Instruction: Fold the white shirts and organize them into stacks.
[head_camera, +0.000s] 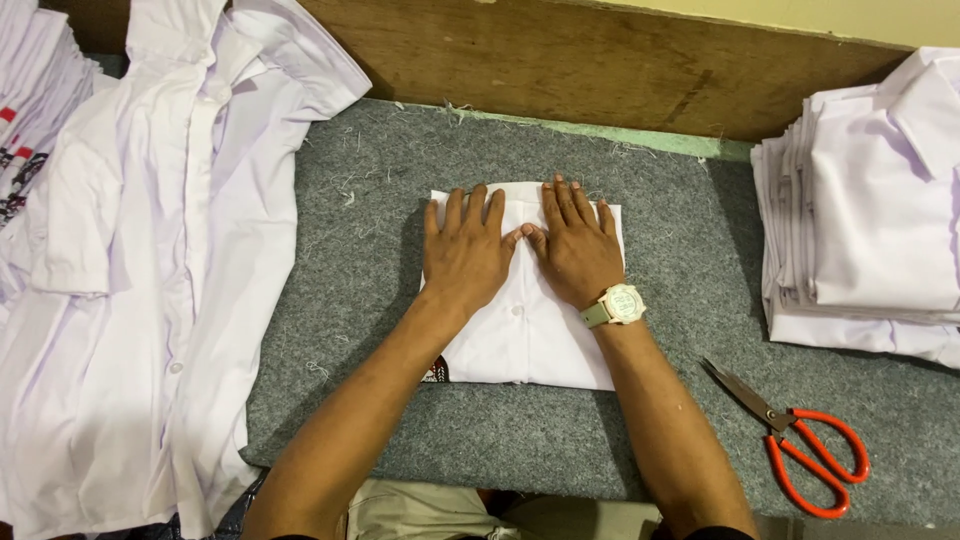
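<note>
Your left hand (463, 255) and right hand (578, 250) lie flat and open, thumbs touching, gripping nothing, on the far half of the folded shirt (525, 330), which sits mid-mat (380, 200) with its long axis running toward you, equally near both hands.

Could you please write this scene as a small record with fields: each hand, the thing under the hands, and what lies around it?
left hand: flat, palm down, on the folded white shirt
right hand: flat on the same shirt, thumbs touching; pale wristwatch on the wrist
surface: grey felt mat with loose threads
left side: unfolded white shirts, spread out
right side: stack of folded white shirts
tool: red-handled scissors, closed, lying apart from both hands
</note>
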